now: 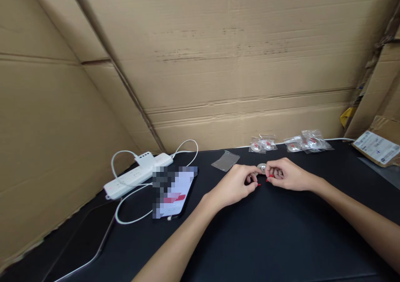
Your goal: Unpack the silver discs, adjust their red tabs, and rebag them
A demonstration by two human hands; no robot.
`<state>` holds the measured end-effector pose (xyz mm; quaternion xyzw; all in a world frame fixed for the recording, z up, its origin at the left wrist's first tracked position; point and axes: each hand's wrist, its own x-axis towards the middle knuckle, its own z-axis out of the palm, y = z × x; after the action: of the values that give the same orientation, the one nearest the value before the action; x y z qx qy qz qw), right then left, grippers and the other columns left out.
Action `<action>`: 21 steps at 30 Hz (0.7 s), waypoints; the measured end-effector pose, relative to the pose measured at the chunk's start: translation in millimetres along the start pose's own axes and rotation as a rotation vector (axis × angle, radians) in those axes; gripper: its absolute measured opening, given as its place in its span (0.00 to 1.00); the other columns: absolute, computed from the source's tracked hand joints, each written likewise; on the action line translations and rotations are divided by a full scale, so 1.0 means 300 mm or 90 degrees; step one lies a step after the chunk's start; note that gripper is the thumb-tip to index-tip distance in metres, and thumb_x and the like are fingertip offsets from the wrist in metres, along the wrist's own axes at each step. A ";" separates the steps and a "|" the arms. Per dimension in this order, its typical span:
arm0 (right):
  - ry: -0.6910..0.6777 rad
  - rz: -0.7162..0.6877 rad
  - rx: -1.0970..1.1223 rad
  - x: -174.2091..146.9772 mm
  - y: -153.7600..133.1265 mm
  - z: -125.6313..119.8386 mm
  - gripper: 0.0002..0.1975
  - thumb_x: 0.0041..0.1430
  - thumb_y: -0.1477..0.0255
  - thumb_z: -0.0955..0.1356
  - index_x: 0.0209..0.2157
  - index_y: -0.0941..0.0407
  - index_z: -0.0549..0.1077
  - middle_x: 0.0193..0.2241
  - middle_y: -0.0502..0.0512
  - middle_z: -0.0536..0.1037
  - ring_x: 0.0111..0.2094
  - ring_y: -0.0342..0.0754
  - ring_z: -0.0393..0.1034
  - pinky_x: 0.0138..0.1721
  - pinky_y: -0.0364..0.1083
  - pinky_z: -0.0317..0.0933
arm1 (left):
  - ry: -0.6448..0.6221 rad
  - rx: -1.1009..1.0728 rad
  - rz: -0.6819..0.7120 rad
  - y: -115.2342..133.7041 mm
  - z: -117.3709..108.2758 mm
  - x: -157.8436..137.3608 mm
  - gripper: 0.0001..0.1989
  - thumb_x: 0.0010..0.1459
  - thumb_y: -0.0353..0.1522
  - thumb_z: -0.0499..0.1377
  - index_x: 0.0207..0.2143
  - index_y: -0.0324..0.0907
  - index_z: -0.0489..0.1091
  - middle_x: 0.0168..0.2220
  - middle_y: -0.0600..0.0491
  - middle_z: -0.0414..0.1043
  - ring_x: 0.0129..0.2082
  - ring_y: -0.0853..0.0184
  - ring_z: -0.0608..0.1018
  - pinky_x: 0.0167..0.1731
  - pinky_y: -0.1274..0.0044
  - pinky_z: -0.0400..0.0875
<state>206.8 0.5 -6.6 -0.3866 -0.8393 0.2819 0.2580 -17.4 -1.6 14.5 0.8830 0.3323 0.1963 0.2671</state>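
A small round silvery metal disc (263, 167) is on the black table, between my two hands and partly covered by their fingers. My left hand (236, 185) is beside it, index finger stretched toward the disc's rim. At the left thumb tip a short end of red cord (259, 185) sticks out; the curled fingers behind hide most of the grip. My right hand (288, 174) is closed, with thumb and fingers pinching a red piece of the same look (270, 176). Whether the two red bits join is hidden.
Clear plastic bags with silvery discs and red pieces (263, 144) stand at the back, with more bags (312, 142) to their right. A flat clear sleeve (225, 161), a phone (179, 194), a white power strip (139, 174) with cables and a dark tablet (84, 240) lie left. A labelled package (376, 146) is right.
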 end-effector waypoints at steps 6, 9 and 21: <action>-0.038 0.011 -0.012 0.000 0.005 0.000 0.02 0.57 0.74 0.67 0.31 0.57 0.69 0.20 0.45 0.66 0.22 0.39 0.59 0.24 0.39 0.55 | 0.132 0.129 -0.014 -0.033 0.010 0.006 0.13 0.62 0.32 0.53 0.46 0.42 0.73 0.39 0.50 0.74 0.42 0.63 0.73 0.45 0.72 0.68; -0.028 0.004 -0.005 0.002 0.016 0.004 0.06 0.58 0.74 0.67 0.38 0.58 0.70 0.22 0.46 0.68 0.23 0.40 0.61 0.26 0.39 0.57 | 0.202 0.239 -0.034 -0.071 0.038 0.004 0.16 0.64 0.34 0.52 0.52 0.41 0.68 0.46 0.46 0.69 0.48 0.58 0.70 0.49 0.67 0.66; 0.061 -0.064 -0.109 0.006 -0.004 0.023 0.08 0.64 0.74 0.63 0.33 0.57 0.73 0.26 0.50 0.73 0.25 0.42 0.63 0.28 0.41 0.56 | 0.216 0.072 -0.113 -0.076 0.076 0.025 0.03 0.60 0.31 0.54 0.34 0.42 0.67 0.28 0.53 0.71 0.29 0.65 0.72 0.31 0.74 0.64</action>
<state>200.7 -0.5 -10.4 -0.3773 -0.8655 0.1773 0.2778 -11.2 10.3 -15.9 0.8183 0.4593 0.2988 0.1734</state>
